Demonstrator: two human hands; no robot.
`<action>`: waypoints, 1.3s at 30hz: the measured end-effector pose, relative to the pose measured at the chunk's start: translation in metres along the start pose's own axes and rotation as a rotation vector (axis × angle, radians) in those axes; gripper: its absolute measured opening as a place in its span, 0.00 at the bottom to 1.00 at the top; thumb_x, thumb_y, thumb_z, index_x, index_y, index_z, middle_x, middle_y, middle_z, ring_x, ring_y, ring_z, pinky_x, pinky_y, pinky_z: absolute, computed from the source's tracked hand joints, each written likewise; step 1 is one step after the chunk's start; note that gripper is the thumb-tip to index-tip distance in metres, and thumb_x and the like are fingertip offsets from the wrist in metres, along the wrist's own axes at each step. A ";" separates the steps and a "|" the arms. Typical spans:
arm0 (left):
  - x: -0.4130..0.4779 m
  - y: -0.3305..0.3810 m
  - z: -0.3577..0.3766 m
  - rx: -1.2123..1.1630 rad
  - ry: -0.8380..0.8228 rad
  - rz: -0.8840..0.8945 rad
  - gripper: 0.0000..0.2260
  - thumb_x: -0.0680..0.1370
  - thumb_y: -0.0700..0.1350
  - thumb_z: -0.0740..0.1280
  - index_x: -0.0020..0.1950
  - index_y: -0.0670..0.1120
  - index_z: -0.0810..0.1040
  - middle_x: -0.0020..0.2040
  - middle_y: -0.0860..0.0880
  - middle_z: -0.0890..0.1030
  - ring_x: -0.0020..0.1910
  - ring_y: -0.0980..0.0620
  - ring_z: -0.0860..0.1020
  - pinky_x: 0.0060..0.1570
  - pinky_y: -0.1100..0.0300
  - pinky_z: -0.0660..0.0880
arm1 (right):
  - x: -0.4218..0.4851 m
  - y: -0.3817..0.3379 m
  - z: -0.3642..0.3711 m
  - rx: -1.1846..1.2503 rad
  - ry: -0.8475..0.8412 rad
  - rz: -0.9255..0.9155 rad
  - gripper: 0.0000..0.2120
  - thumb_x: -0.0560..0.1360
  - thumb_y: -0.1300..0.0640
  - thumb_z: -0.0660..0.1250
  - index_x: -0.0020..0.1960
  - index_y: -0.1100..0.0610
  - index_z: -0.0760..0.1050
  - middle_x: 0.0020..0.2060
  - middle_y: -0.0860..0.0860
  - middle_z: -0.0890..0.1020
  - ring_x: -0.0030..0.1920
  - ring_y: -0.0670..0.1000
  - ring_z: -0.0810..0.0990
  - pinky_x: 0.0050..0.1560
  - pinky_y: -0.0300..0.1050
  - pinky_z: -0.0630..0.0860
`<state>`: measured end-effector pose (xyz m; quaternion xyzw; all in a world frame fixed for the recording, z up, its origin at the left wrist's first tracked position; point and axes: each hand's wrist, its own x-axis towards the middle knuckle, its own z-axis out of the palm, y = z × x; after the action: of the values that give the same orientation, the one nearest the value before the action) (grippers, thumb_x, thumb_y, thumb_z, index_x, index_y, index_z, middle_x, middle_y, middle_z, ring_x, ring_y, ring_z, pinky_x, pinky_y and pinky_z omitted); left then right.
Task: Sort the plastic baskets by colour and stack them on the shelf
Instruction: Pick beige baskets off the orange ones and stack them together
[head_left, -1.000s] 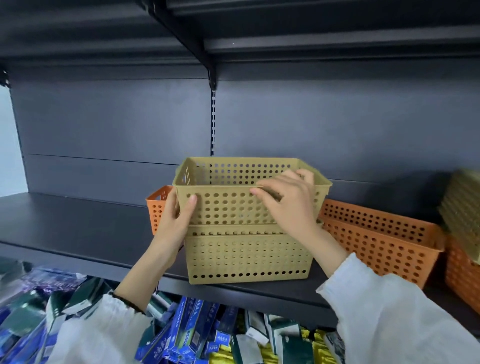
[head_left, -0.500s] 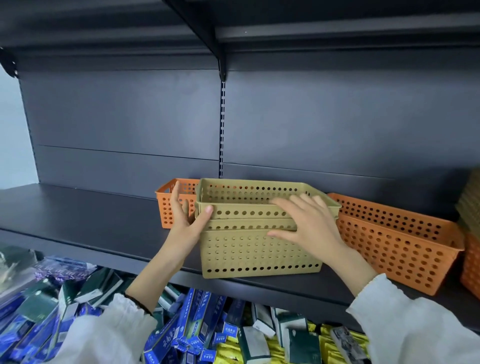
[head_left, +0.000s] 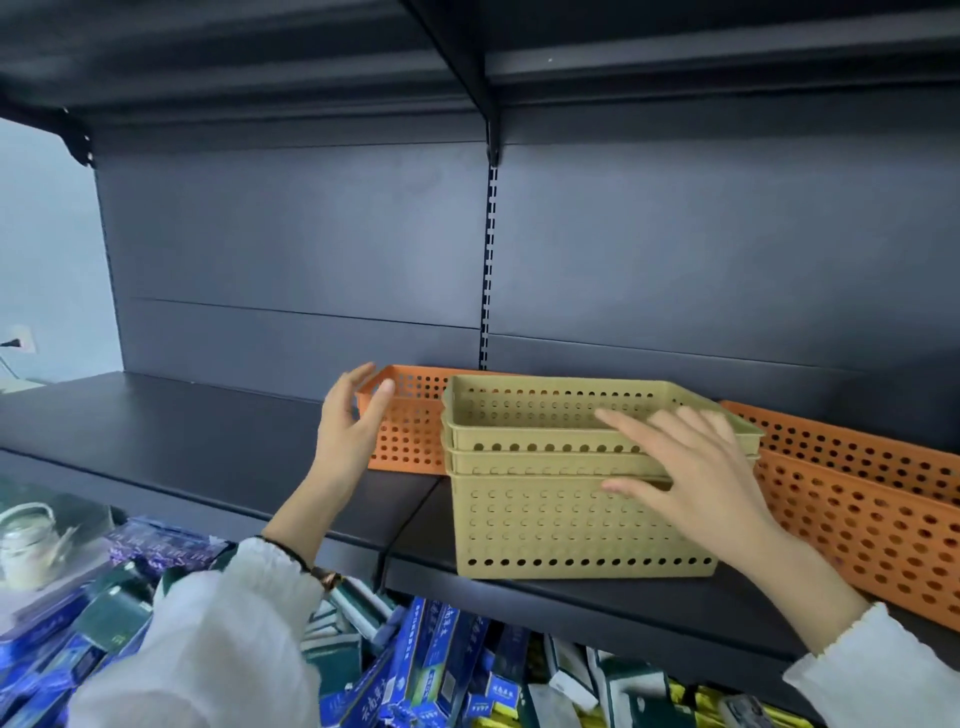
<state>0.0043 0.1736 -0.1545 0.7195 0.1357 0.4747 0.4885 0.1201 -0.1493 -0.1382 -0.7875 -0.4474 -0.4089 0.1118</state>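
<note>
The dark shelf (head_left: 208, 447) carries the stack of yellow baskets (head_left: 561, 525), which stands at its front edge; three rims show, one nested in the other. Under the stack, on the lower level, lies a heap of blue and green boxes (head_left: 441, 670). To the right of the stack, just beside it, stands a long orange basket (head_left: 857, 499). Behind the stack's left corner stands a smaller orange basket (head_left: 410, 431), partly hidden by it. The right hand (head_left: 696, 467) is spread over the stack's front rims, fingers straight and apart, holding nothing. The left hand (head_left: 348, 421) is to the left of the stack, at the smaller orange basket's corner, fingers loosely curved and apart; whether it touches I cannot tell.
</note>
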 end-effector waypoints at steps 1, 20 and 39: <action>0.015 -0.009 -0.004 0.099 0.005 -0.005 0.20 0.78 0.54 0.66 0.68 0.51 0.72 0.70 0.47 0.72 0.73 0.48 0.65 0.69 0.51 0.63 | -0.002 0.001 0.002 -0.001 0.002 0.012 0.34 0.70 0.29 0.53 0.72 0.41 0.61 0.44 0.41 0.76 0.48 0.47 0.72 0.56 0.47 0.62; 0.066 -0.029 -0.091 0.226 0.031 0.097 0.10 0.76 0.42 0.71 0.44 0.40 0.72 0.42 0.44 0.78 0.43 0.46 0.74 0.41 0.55 0.67 | 0.016 -0.042 0.019 -0.005 0.010 0.138 0.27 0.71 0.31 0.57 0.66 0.41 0.69 0.51 0.43 0.77 0.56 0.50 0.70 0.67 0.51 0.51; 0.067 0.076 -0.118 -0.169 0.199 0.442 0.11 0.78 0.45 0.66 0.42 0.55 0.65 0.44 0.52 0.72 0.43 0.67 0.72 0.48 0.67 0.67 | 0.110 -0.099 0.032 0.962 0.067 0.491 0.40 0.72 0.38 0.62 0.76 0.43 0.44 0.76 0.42 0.53 0.72 0.42 0.60 0.70 0.45 0.58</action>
<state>-0.0776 0.2484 -0.0461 0.6379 -0.0177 0.6481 0.4156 0.0882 -0.0079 -0.0962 -0.7153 -0.3831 -0.1447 0.5662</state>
